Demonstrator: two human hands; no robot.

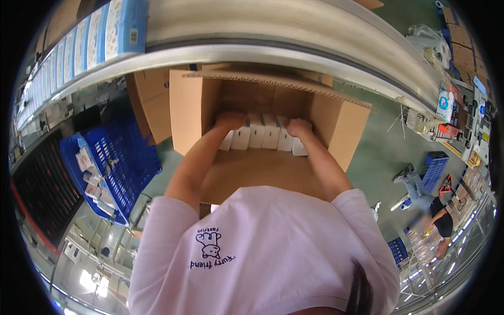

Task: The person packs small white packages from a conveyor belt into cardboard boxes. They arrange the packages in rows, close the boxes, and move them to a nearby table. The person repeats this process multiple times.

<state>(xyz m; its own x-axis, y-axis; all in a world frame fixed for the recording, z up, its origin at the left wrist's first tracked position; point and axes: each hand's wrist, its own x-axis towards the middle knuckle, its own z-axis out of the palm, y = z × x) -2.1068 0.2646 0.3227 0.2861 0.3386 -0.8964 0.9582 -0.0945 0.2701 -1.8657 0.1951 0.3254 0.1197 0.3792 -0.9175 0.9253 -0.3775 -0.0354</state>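
Observation:
Both my arms reach into an open cardboard box [186,113] in front of me. Inside, several white packages [270,134] stand on edge in a row, side by side. My left hand [231,121] is over the left end of this row, its fingers bent across the tops and partly in shade. At the other end my right hand [299,127] curls its fingers onto the packages, with one white package [298,147] under its wrist. The two hands grip the row from its ends. The undersides of my fingers are hidden.
Behind the box runs a metal-edged conveyor [294,34], with a row of blue-and-white packs [118,29] at its left. A blue plastic crate [123,168] holding white packs is on the left. Another cardboard box [149,100] stands behind mine. A person [428,210] is at far right.

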